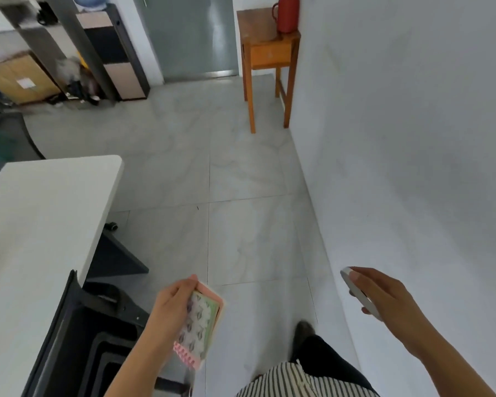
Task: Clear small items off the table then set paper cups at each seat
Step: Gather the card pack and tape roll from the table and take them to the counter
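My left hand grips a small pink notebook with a patterned cover and a pink spiral edge, held over the floor beside the white table. My right hand is closed around a slim white flat object, perhaps a remote, close to the white wall. Both hands are away from the table top. No paper cups are in view.
A dark chair stands tucked at the table's near corner. Ahead, a wooden side table with a red thermos stands against the right wall. Shelving, a cardboard box and a grey door are at the back.
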`<action>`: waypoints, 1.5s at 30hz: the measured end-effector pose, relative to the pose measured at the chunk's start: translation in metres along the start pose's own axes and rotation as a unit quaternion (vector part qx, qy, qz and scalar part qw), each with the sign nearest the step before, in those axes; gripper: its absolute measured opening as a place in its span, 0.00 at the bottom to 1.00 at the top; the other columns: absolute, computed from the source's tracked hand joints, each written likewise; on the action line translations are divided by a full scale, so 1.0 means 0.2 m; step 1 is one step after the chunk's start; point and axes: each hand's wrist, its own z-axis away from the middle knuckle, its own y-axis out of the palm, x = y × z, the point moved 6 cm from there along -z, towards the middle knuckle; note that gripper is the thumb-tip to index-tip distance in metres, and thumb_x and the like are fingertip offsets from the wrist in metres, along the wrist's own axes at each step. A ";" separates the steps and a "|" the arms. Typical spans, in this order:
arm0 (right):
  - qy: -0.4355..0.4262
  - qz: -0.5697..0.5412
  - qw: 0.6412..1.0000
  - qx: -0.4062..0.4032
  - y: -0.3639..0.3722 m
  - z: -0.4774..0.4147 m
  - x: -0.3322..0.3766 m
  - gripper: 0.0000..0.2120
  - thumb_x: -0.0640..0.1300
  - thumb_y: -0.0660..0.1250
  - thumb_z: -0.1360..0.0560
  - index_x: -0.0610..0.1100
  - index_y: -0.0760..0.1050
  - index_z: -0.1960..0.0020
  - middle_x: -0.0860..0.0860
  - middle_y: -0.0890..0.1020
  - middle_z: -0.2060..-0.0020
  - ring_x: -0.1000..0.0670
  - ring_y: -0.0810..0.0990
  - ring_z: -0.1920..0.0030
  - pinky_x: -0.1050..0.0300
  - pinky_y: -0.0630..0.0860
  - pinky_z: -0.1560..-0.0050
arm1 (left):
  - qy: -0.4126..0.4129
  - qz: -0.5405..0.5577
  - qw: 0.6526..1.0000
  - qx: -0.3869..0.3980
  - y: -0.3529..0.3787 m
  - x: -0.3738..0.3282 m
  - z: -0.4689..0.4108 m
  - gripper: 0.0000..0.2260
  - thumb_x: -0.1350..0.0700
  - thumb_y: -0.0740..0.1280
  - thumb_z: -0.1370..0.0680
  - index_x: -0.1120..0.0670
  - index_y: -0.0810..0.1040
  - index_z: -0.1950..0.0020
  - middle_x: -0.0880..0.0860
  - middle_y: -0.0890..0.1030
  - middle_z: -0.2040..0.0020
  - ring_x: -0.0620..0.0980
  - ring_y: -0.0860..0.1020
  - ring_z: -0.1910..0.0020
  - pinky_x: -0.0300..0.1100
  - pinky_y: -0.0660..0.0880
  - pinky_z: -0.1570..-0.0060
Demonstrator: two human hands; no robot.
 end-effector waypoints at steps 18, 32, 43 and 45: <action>-0.095 0.102 0.966 0.218 0.44 -2.22 1.45 0.16 0.59 0.65 0.25 0.56 0.78 0.41 0.59 0.82 0.47 0.58 0.80 0.45 0.54 0.76 0.41 | 0.011 0.055 0.996 -0.074 0.16 -1.32 -1.53 0.18 0.48 0.58 0.19 0.56 0.69 0.66 0.54 0.70 0.73 0.47 0.68 0.78 0.37 0.65 0.73; -0.061 0.107 0.970 0.209 1.04 -3.53 2.33 0.08 0.55 0.65 0.24 0.57 0.78 0.46 0.55 0.83 0.49 0.54 0.81 0.47 0.55 0.78 0.51 | -0.069 0.104 0.980 -0.155 -0.76 -1.89 -2.91 0.18 0.50 0.59 0.19 0.57 0.70 0.66 0.55 0.73 0.75 0.49 0.70 0.80 0.38 0.67 0.72; -0.069 0.122 0.961 0.238 1.80 -4.66 3.06 0.10 0.55 0.65 0.23 0.55 0.78 0.45 0.54 0.82 0.48 0.54 0.81 0.48 0.57 0.75 0.54 | -0.086 0.157 0.963 -0.201 -1.35 -2.40 -3.99 0.20 0.51 0.59 0.18 0.55 0.67 0.70 0.51 0.70 0.79 0.48 0.68 0.80 0.37 0.64 0.76; -0.075 0.135 0.951 0.267 1.98 -4.83 3.23 0.13 0.56 0.65 0.24 0.54 0.79 0.43 0.55 0.82 0.47 0.54 0.81 0.47 0.58 0.76 0.54 | -0.088 0.165 0.960 -0.207 -1.45 -2.54 -4.16 0.20 0.51 0.58 0.18 0.54 0.67 0.70 0.50 0.70 0.79 0.47 0.67 0.80 0.37 0.63 0.75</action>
